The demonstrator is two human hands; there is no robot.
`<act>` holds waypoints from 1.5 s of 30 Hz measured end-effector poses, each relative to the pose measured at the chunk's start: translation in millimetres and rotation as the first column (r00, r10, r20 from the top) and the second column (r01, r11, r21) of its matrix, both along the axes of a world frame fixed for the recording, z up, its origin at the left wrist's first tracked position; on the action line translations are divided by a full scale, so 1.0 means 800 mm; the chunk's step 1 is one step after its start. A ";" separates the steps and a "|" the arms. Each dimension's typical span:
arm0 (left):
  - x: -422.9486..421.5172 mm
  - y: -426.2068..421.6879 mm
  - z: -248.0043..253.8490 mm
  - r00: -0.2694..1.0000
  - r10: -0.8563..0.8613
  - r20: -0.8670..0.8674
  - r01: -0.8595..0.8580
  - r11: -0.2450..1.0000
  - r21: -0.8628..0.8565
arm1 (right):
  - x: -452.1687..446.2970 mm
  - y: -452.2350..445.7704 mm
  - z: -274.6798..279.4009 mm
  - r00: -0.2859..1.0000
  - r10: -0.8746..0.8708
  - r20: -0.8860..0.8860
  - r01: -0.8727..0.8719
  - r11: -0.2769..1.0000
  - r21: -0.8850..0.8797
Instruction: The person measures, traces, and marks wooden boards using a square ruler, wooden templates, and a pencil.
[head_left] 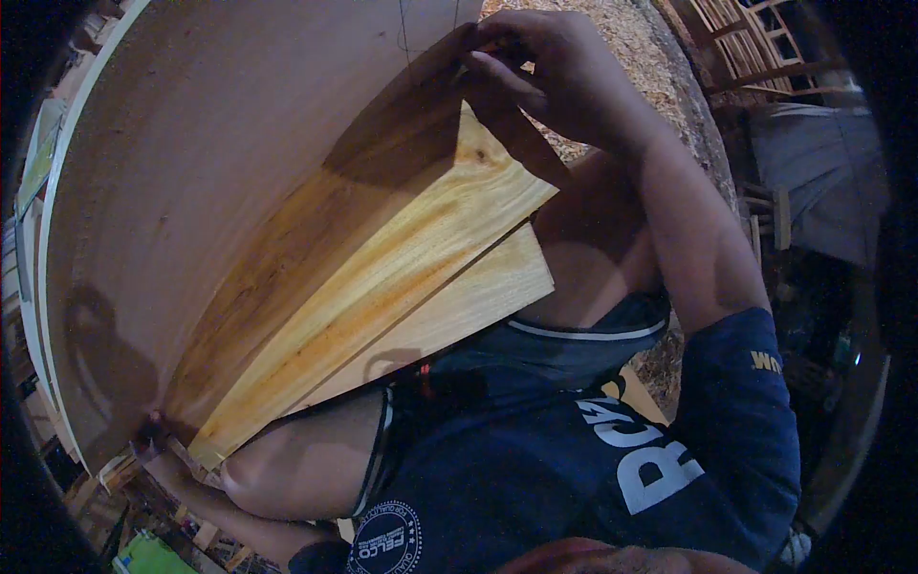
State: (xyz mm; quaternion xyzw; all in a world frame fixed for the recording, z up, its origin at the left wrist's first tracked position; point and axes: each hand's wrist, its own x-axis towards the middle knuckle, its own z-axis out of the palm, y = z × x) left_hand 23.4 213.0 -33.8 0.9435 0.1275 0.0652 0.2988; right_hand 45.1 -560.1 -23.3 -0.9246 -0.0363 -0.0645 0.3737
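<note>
A long brown wood strip (277, 244) curves from upper middle to lower left. My right hand (521, 62) is closed at its upper end, thumb and fingers pinching near the tip. At the lower end is my left hand (156, 442), small and dark in view, with its fingertips against the strip's narrow end. Beside the strip lies a yellow-streaked board (382, 263), tapering toward the lower left. A paler board (469, 292) is next to it, over my lap, with a thin dark gap between them.
A large pale brown curved panel (191, 124) fills the upper left, with shadows on it. Wood shavings (626, 43) lie at the top. Slatted wood (755, 38) and grey sheeting (813, 172) are at right; something green (148, 555) is at bottom left.
</note>
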 end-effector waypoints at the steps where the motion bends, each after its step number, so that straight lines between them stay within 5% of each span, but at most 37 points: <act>1: -0.002 0.014 -0.010 0.998 -0.063 0.004 0.062 0.990 0.130 | -0.002 -0.003 -0.004 1.000 0.005 0.001 -0.005 1.000 0.010; 3: -0.002 0.031 -0.014 0.996 -0.092 -0.010 0.092 0.981 0.171 | -0.003 -0.001 -0.002 1.000 0.014 0.003 -0.014 1.000 0.027; 5: -0.003 0.032 -0.006 0.999 -0.026 -0.038 0.026 1.000 -0.001 | -0.003 -0.001 -0.002 1.000 0.018 0.007 -0.018 0.999 0.036; 10: -0.001 0.029 -0.016 0.990 -0.120 0.070 0.107 0.981 0.162 | -0.001 -0.005 -0.003 0.998 0.050 0.039 -0.049 0.998 -0.028; 14: -0.004 -0.061 0.012 0.997 0.064 0.041 -0.060 0.994 -0.087 | 0.000 -0.003 -0.002 1.000 0.026 0.006 -0.026 0.999 -0.025; 17: -0.004 -0.016 0.000 0.997 0.055 0.050 -0.046 0.983 -0.178 | -0.003 0.007 0.009 0.997 -0.039 -0.073 0.041 0.999 0.027; 21: -0.001 -0.006 0.001 1.000 -0.009 0.005 0.009 1.000 0.022 | 0.000 0.004 -0.005 0.997 0.011 -0.079 0.004 0.983 0.183; 24: -0.005 -0.060 0.019 0.998 0.056 0.007 -0.056 0.998 -0.016 | -0.003 0.005 -0.002 0.999 0.036 -0.031 -0.029 0.977 0.214; 27: -0.003 -0.037 0.008 0.999 0.016 0.045 -0.016 1.000 -0.008 | 0.001 0.000 -0.006 0.994 0.059 0.094 -0.052 0.996 -0.078; 35: 0.001 -0.039 0.015 0.997 0.075 -0.032 -0.075 0.997 0.002 | 0.003 -0.003 -0.016 0.984 0.046 0.172 -0.035 0.997 -0.064; 39: 0.001 0.033 -0.009 0.997 -0.055 0.048 0.057 0.998 -0.032 | 0.003 -0.002 -0.009 0.986 0.072 0.151 -0.053 0.990 -0.127; 42: 0.003 0.005 0.002 0.999 -0.030 -0.011 0.030 0.999 -0.015 | 0.001 0.002 -0.014 0.983 0.104 0.154 -0.119 0.988 0.097; 45: 0.004 -0.005 0.007 0.998 -0.013 -0.059 0.014 1.000 0.021 | 0.002 -0.002 -0.010 0.984 0.098 0.152 -0.096 0.995 -0.021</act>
